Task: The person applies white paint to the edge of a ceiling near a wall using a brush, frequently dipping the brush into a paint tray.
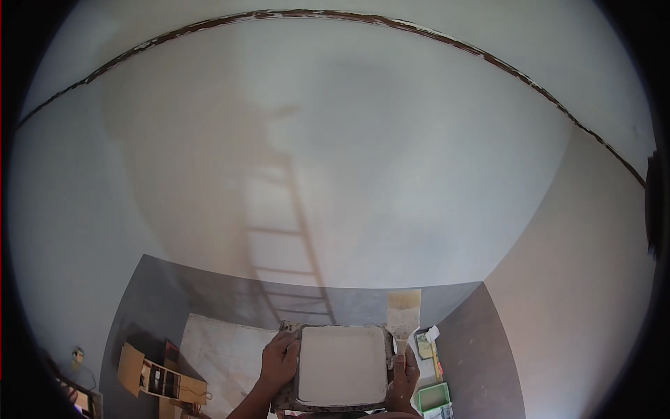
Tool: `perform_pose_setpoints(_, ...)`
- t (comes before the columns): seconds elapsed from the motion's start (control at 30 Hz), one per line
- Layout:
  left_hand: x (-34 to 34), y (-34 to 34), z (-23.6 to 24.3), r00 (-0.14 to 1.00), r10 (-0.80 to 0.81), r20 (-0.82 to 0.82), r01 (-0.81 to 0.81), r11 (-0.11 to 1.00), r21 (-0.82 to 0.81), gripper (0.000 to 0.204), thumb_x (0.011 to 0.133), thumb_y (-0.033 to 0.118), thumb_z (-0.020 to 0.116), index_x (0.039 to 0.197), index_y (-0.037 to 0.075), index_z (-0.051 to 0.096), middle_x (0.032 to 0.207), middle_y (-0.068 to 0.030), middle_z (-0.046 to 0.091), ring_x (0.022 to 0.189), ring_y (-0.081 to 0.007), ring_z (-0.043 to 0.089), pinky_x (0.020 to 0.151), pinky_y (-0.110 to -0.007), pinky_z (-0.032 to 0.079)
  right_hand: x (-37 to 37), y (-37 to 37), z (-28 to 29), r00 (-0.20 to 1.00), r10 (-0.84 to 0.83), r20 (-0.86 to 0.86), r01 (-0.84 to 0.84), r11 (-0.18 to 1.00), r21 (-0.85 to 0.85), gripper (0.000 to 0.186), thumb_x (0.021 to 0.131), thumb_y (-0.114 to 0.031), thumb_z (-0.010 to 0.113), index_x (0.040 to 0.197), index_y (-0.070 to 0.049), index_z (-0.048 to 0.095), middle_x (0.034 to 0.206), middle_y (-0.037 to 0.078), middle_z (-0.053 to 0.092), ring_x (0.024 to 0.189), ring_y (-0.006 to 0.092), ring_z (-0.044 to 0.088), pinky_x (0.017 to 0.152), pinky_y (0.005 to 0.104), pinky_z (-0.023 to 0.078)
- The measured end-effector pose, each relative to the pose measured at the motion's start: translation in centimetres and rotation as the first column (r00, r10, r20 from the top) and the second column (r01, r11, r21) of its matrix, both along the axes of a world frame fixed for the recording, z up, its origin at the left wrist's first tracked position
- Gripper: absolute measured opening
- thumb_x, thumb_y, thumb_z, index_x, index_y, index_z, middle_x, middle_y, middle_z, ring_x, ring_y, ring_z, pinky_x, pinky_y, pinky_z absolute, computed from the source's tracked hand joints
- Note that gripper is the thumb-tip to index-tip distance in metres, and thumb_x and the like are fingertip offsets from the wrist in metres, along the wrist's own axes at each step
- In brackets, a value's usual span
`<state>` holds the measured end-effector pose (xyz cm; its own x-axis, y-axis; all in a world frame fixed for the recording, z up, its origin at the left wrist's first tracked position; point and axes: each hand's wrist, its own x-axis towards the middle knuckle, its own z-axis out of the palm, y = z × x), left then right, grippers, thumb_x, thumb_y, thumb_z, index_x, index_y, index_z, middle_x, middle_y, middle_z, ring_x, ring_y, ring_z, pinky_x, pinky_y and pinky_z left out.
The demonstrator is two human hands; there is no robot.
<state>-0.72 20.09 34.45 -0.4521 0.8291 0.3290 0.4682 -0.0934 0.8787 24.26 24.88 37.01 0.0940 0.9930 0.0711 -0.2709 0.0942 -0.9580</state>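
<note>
**Pale-filled tray (342, 403) level in front, flat brush (403, 315) upright beside it**

Nearest the wearer, the tray sat low in the middle of the view, its smooth, pale contents (342, 364) reaching close to the rim. It was probably kept level so that nothing would slop over. The left hand (280, 359) had its fingers bent over the dark border (286, 400) around the tray; whether that border belonged to the tray or to a support beneath could not be told. The right hand (403, 377), just beyond the opposite edge, was closed around the brush handle. The bristles pointed up, which likely kept anything wet away from the fingers.

Well below, a pale sheet (223, 349) lay on the floor, perhaps as cover against drips. An open cardboard box (132, 369) stood to the left and a green tray (433, 396) to the right, both apart from the hands.

Beyond rose a broad whitish wall (433, 153), with a grey band (363, 299) along its foot. A ladder shadow (276, 230) fell across both, suggesting a high perch. At the top, a ragged brown line (488, 59) curved below the ceiling (558, 42), bent by the lens.
</note>
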Motion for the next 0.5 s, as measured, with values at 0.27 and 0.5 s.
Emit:
perform_pose_setpoints(0.27, 0.4, -0.5, -0.4, 0.994, -0.015, 0.105, 0.034, 0.983, -0.179, 0.033, 0.101, 0.022, 0.054, 0.116, -0.002, 0.071, 0.096, -0.0262, 0.072, 0.088, -0.0416, 0.073, 0.077, -0.041, 0.057, 1.6, 1.0, -1.7, 0.991, 0.053, 0.123, -0.052, 0.999, -0.011, 0.046, 0.105, -0.024, 0.053, 0.14, 0.005, 0.057, 0.088, -0.003, 0.056, 0.071, 0.005, 0.044, 0.059, 0.0243, 0.033)
perform_pose_setpoints(0.5, 0.3, 0.2, 0.3, 0.992, -0.025, 0.127, 0.055, 0.97, -0.235, 0.045, 0.106, 0.034, 0.052, 0.133, 0.0, 0.063, 0.112, -0.0297, 0.071, 0.113, -0.0358, 0.071, 0.094, -0.04, 0.055, 1.3, 1.6, -0.9, 0.944, 0.107, 0.312, -0.099, 0.994, -0.039, 0.046, 0.107, -0.026, 0.05, 0.137, 0.008, 0.056, 0.12, 0.015, 0.066, 0.109, 0.021, 0.06, 0.096, 0.0356, 0.048)
